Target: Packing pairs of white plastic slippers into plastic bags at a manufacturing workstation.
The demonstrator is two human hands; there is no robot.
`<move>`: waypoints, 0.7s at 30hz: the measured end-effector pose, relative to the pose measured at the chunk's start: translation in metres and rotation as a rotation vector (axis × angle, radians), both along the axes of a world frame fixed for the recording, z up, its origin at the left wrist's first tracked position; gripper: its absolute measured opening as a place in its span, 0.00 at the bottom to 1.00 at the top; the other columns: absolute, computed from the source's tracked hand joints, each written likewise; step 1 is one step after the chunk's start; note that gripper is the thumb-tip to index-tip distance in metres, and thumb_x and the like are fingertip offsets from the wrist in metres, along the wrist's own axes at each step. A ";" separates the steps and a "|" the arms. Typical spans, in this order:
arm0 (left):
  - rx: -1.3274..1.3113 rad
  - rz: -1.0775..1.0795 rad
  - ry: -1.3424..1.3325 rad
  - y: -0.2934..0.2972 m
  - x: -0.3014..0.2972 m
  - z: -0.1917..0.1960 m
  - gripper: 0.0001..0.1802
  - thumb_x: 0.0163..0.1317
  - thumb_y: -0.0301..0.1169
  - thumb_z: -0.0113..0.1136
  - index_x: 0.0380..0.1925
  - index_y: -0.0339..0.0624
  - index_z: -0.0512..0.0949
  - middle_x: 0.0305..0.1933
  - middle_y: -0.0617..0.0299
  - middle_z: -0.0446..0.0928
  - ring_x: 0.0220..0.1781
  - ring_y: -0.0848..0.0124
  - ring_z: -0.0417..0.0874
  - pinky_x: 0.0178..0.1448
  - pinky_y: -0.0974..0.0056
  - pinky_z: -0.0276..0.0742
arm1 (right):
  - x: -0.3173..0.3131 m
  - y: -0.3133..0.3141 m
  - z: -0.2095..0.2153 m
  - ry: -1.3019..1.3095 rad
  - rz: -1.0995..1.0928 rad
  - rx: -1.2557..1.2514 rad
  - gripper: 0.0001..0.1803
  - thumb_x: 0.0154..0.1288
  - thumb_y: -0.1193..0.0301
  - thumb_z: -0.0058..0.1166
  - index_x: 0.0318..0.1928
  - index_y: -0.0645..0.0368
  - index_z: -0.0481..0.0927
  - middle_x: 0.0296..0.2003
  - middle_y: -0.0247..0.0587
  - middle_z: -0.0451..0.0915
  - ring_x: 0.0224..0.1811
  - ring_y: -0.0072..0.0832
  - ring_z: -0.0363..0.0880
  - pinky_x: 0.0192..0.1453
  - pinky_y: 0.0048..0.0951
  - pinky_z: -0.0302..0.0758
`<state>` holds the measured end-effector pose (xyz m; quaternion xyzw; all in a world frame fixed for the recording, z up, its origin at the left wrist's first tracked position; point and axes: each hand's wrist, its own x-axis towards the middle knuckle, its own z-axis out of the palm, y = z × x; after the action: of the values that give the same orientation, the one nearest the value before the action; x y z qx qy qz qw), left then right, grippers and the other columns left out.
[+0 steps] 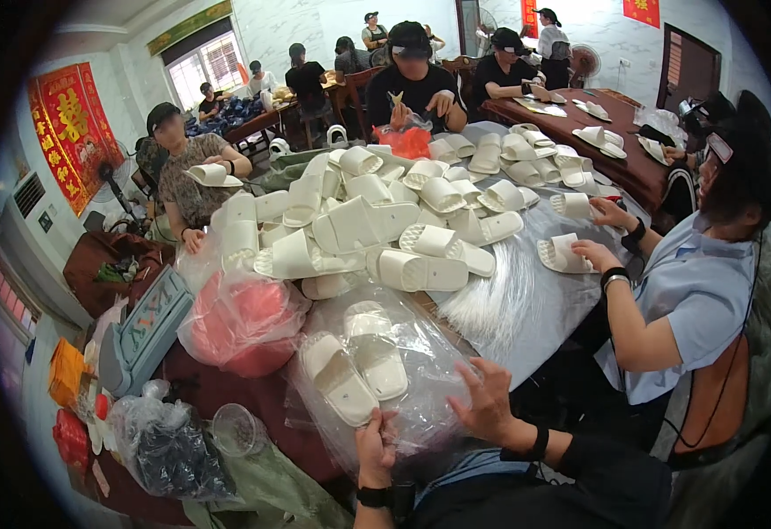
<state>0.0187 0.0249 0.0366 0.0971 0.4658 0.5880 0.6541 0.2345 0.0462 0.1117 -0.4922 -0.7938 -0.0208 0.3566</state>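
A pair of white slippers lies side by side on a stack of clear plastic bags (434,366) at the table edge in front of me. My left hand (376,451) closes its fingers on the heel of the left slipper (339,384). The right slipper (382,363) rests beside it, its strap away from me. To the right, my right hand (491,401) is open, fingers spread at the edge of the clear plastic, with no slipper in it. Beyond the bags rises a large heap of white slippers (363,220).
Left of the bags sits a pink bundle in clear plastic (240,322). Further left are a grey-blue plastic case (145,331), a clear round tub (237,429) and a bag of dark items (174,445). White strands (500,300) lie ahead. Several co-workers sit around; one at right handles slippers.
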 end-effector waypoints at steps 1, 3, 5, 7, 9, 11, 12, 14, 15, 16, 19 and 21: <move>-0.041 -0.027 -0.021 0.001 -0.002 0.000 0.16 0.68 0.39 0.51 0.30 0.36 0.76 0.15 0.69 0.68 0.13 0.80 0.59 0.16 0.72 0.56 | 0.001 0.004 -0.002 0.055 -0.067 0.013 0.35 0.46 0.64 0.66 0.58 0.52 0.72 0.52 0.49 0.68 0.56 0.41 0.65 0.60 0.42 0.58; -0.032 -0.004 0.019 0.000 -0.001 0.003 0.16 0.68 0.39 0.51 0.28 0.37 0.75 0.15 0.69 0.67 0.12 0.80 0.59 0.14 0.73 0.54 | 0.000 0.014 0.007 0.083 -0.118 -0.001 0.27 0.49 0.66 0.63 0.54 0.51 0.76 0.48 0.47 0.72 0.50 0.42 0.68 0.53 0.41 0.62; -0.022 -0.004 0.057 -0.001 0.003 0.004 0.16 0.68 0.40 0.51 0.27 0.39 0.75 0.14 0.70 0.67 0.11 0.81 0.59 0.12 0.74 0.52 | 0.001 0.026 -0.015 0.112 -0.059 -0.048 0.22 0.50 0.66 0.62 0.49 0.51 0.78 0.47 0.45 0.73 0.48 0.42 0.69 0.52 0.41 0.63; 0.041 0.041 0.025 0.001 0.002 0.001 0.19 0.67 0.42 0.53 0.25 0.37 0.76 0.14 0.69 0.65 0.11 0.82 0.56 0.13 0.74 0.46 | -0.008 0.031 -0.017 0.166 0.021 -0.124 0.09 0.56 0.69 0.58 0.39 0.53 0.82 0.48 0.44 0.76 0.47 0.42 0.73 0.49 0.40 0.68; -0.004 0.087 0.031 0.003 0.008 0.010 0.18 0.66 0.42 0.53 0.26 0.39 0.75 0.16 0.68 0.67 0.11 0.82 0.58 0.13 0.74 0.48 | -0.021 0.028 -0.010 0.419 0.049 -0.383 0.10 0.58 0.71 0.56 0.42 0.55 0.81 0.52 0.44 0.74 0.50 0.40 0.73 0.49 0.37 0.71; -0.052 0.134 0.039 0.003 0.011 0.014 0.16 0.66 0.43 0.54 0.28 0.41 0.74 0.17 0.66 0.70 0.11 0.82 0.59 0.12 0.74 0.50 | -0.040 0.028 -0.014 0.675 0.080 -0.647 0.11 0.60 0.74 0.54 0.45 0.56 0.80 0.56 0.45 0.72 0.54 0.37 0.73 0.50 0.34 0.74; -0.002 0.062 0.077 0.003 0.009 0.010 0.15 0.66 0.43 0.54 0.30 0.42 0.74 0.19 0.64 0.72 0.12 0.82 0.62 0.13 0.75 0.54 | -0.052 0.030 -0.025 0.824 0.219 -0.614 0.13 0.63 0.74 0.52 0.48 0.59 0.78 0.58 0.46 0.70 0.56 0.36 0.72 0.52 0.31 0.73; 0.047 -0.009 0.121 0.003 0.002 -0.006 0.14 0.66 0.43 0.54 0.33 0.44 0.74 0.21 0.63 0.74 0.13 0.81 0.65 0.15 0.76 0.58 | -0.071 0.030 -0.032 0.975 0.363 -0.578 0.14 0.65 0.75 0.50 0.51 0.61 0.75 0.59 0.47 0.69 0.59 0.34 0.71 0.55 0.29 0.73; 0.010 -0.025 0.084 0.002 -0.002 -0.012 0.14 0.66 0.43 0.54 0.35 0.44 0.74 0.27 0.60 0.75 0.20 0.79 0.70 0.20 0.75 0.64 | -0.080 0.029 -0.031 0.867 0.489 -0.603 0.17 0.65 0.74 0.49 0.54 0.61 0.72 0.60 0.47 0.68 0.59 0.34 0.71 0.56 0.30 0.71; -0.026 -0.040 0.046 0.001 -0.006 -0.017 0.14 0.65 0.44 0.54 0.38 0.45 0.75 0.33 0.58 0.77 0.26 0.76 0.75 0.25 0.74 0.69 | -0.086 0.028 -0.030 0.755 0.612 -0.625 0.19 0.66 0.74 0.48 0.58 0.62 0.70 0.61 0.47 0.68 0.60 0.33 0.70 0.58 0.30 0.70; 0.608 -0.112 0.939 -0.009 0.002 -0.009 0.20 0.66 0.47 0.50 0.47 0.44 0.73 0.45 0.57 0.74 0.43 0.70 0.76 0.40 0.65 0.74 | -0.098 0.020 -0.025 0.697 0.679 -0.698 0.25 0.64 0.72 0.47 0.62 0.60 0.65 0.59 0.49 0.70 0.59 0.39 0.71 0.61 0.32 0.68; 0.689 -0.113 1.101 -0.010 -0.002 -0.003 0.23 0.66 0.48 0.49 0.51 0.43 0.70 0.49 0.57 0.72 0.48 0.67 0.74 0.45 0.62 0.73 | -0.098 0.017 -0.032 0.689 0.700 -0.732 0.26 0.64 0.69 0.48 0.63 0.59 0.64 0.60 0.50 0.69 0.60 0.39 0.71 0.62 0.33 0.67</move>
<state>0.0166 0.0150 0.0339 0.6128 0.5119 0.5324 0.2811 0.1363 0.0627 0.0795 -0.2712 -0.7032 0.5319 0.3861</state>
